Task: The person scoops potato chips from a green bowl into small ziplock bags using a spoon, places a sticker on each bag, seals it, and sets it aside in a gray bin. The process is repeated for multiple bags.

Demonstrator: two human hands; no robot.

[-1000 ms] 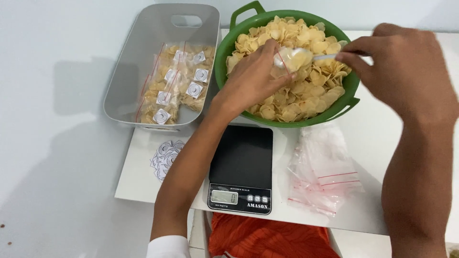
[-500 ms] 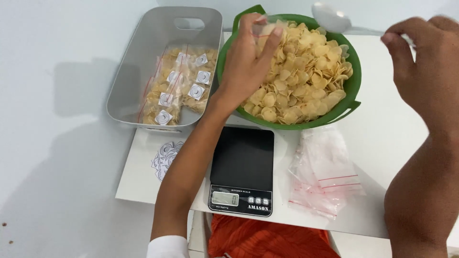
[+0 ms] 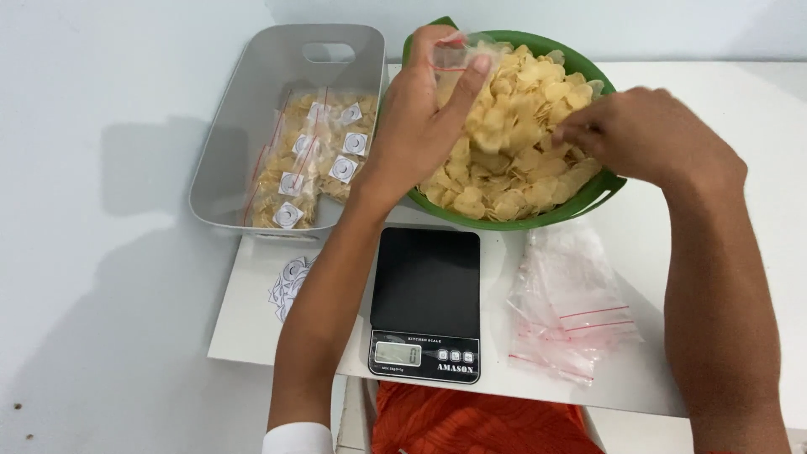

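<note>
Our left hand (image 3: 420,126) is clamped on a small clear plastic bag (image 3: 458,57), fingers and thumb pinching it above the 10 o'clock edge of the green bowl (image 3: 588,195). The bag hangs over the heap of pale yellow chips (image 3: 521,143) that fills the bowl. Our right hand (image 3: 651,139) comes in from 3 o'clock with its fingers drawn together and dipped into the chips; we cannot tell whether they grip any.

At 9 o'clock from the bowl, touching its rim, stands a grey plastic tray (image 3: 244,126) holding sealed bags of chips (image 3: 311,160) with small round-marked labels. At 6 o'clock from the bowl a black digital kitchen scale (image 3: 426,303) lies on the white table (image 3: 740,92), its platform bare. A pile of clear zip bags with red strips (image 3: 572,307) sits at 3 o'clock from the scale, and a sheet of round stickers (image 3: 290,282) at 9 o'clock from it. Orange fabric (image 3: 471,424) shows below the table edge.
</note>
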